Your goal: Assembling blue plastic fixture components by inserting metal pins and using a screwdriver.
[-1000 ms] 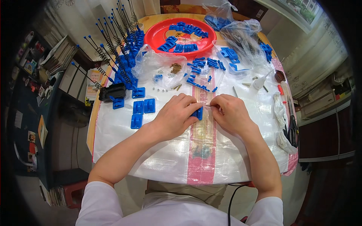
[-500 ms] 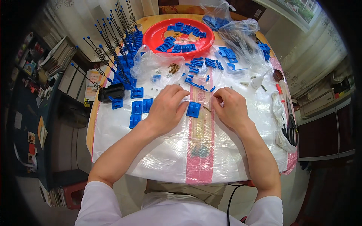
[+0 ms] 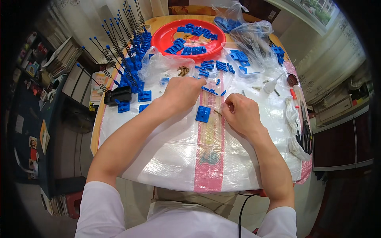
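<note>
My left hand (image 3: 183,93) reaches forward to the near edge of a group of small blue plastic parts (image 3: 213,92). Its fingers are drawn together, and whatever is between their tips is hidden. Curled closed, my right hand (image 3: 242,113) rests on the white woven sheet (image 3: 170,158); I cannot make out anything in its fingers. Beside its fingertips lies a brass-coloured screw (image 3: 218,112). Between the two hands sits a square blue plastic plate (image 3: 203,114) with a raised middle.
A red round tray (image 3: 156,37) of blue pieces stands at the back. Blue bases with black springs and rods (image 3: 133,75) crowd the left. More brass screws (image 3: 183,71) lie by a plastic bag. A white bottle (image 3: 270,87), red-handled screwdriver (image 3: 293,94) and scissors (image 3: 304,139) are right.
My left hand has moved forward and slightly right, from beside the blue plate to the small blue parts. The right hand has barely shifted.
</note>
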`<state>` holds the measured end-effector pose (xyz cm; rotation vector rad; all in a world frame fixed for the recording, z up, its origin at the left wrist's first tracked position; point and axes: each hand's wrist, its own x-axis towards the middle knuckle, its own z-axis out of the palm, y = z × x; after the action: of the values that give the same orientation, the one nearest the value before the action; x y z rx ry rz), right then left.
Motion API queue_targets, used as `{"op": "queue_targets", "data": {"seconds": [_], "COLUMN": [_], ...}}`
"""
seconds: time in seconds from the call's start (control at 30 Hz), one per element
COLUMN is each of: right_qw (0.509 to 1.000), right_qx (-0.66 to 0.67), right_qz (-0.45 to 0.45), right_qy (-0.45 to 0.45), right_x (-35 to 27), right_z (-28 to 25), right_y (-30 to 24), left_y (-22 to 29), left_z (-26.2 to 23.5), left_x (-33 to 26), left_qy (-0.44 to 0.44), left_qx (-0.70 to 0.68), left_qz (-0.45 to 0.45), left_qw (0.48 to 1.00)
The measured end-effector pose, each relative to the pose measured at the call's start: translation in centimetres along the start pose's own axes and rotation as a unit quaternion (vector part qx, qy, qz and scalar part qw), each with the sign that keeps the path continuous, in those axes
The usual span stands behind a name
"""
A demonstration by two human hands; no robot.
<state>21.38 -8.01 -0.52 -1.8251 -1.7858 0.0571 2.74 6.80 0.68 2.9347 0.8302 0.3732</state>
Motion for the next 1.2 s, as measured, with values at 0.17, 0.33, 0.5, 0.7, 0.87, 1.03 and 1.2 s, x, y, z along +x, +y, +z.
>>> {"op": "queue_targets", "data": {"seconds": [0.17,0.33,0.5,0.7,0.87,1.03,1.2], "right_qw": [1.000,1.000,1.000,1.000,0.992,0.970,0.954], "right_qx": [0.004,0.010,0.009,0.018,0.097,0.176,0.196], "right_qz": [0.004,0.000,0.001,-0.004,-0.054,-0.159,-0.223], "right_qy": [-0.005,0.000,0.004,0.016,0.053,0.045,0.035], "right_x": [0.0,-0.1,0.0,0.0,-0.1,-0.2,-0.2], "right_z": [0.0,0.0,-0.2,-0.4,-0.6,-0.6,-0.2], "right_y": [0.1,0.3,0.1,0.1,-0.2,-1.7,-2.5], "left_y": [-0.3,-0.7,-0.9,-0.2,1.8,3.0,5.1], "left_z": [0.4,0.7,0.7,0.2,-1.8,-1.1,-0.5], "left_x": [1.3,1.7,1.8,1.3,-0.4,-3.4,-5.6], "left_qy": [-0.042,-0.027,-0.022,0.033,0.136,0.039,-0.007], "left_qx": [0.026,0.002,-0.002,-0.066,-0.234,-0.622,-0.773], "left_qz": [-0.004,-0.001,-0.003,0.003,0.016,-0.152,-0.187], "left_qw": [0.999,1.000,1.000,0.997,0.963,0.767,0.606]}}
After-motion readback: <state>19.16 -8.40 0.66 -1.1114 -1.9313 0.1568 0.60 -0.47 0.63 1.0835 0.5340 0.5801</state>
